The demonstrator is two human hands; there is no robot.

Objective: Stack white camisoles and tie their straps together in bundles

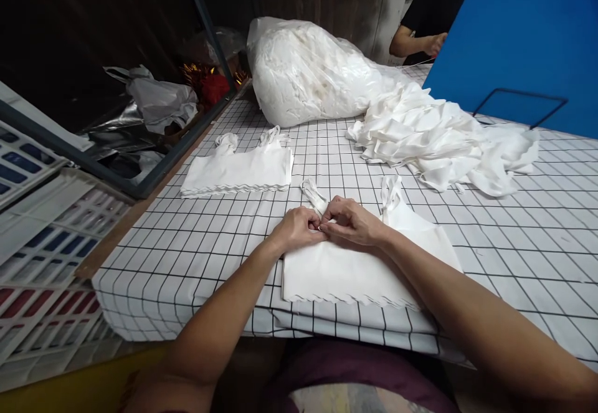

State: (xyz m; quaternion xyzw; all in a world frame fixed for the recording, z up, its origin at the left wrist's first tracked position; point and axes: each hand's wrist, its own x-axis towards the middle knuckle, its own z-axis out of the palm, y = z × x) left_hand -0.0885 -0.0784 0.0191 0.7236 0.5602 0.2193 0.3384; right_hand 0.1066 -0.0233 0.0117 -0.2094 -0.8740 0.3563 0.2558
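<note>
A flat stack of white cloth pieces (346, 273) with scalloped lower edges lies on the checked table (196, 245) right in front of me. My left hand (296, 227) and my right hand (351, 221) meet at the stack's top left corner, both pinching its white strap (314, 196). A second strap (390, 190) sticks up at the stack's right corner, untouched. Another neat stack of the same white pieces (238, 169) rests further back to the left, apart from my hands.
A clear plastic sack stuffed with white cloth (303, 70) stands at the back, with a loose heap of white pieces (443, 136) spilling to its right. A blue board (518, 33) stands at the far right. Another person's arm (418, 42) shows behind it. Crates (51, 238) lie left.
</note>
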